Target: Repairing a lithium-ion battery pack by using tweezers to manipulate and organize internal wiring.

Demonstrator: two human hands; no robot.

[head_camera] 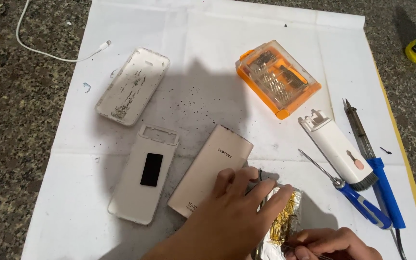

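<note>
My left hand reaches in from the bottom centre. Its fingers press down on a pack wrapped in silver and gold foil, and a small dark metal piece shows at the fingertips. The palm lies over the lower corner of a beige flat power bank shell. My right hand sits at the bottom edge beside the foil pack, pinching a thin metal piece against the foil. What that thin piece is cannot be made out.
All lies on a white paper sheet over speckled stone. A worn white case half, a white frame with a black patch, an orange bit kit, a white brush tool, a blue-handled screwdriver, a blue-handled soldering iron and a white cable lie around.
</note>
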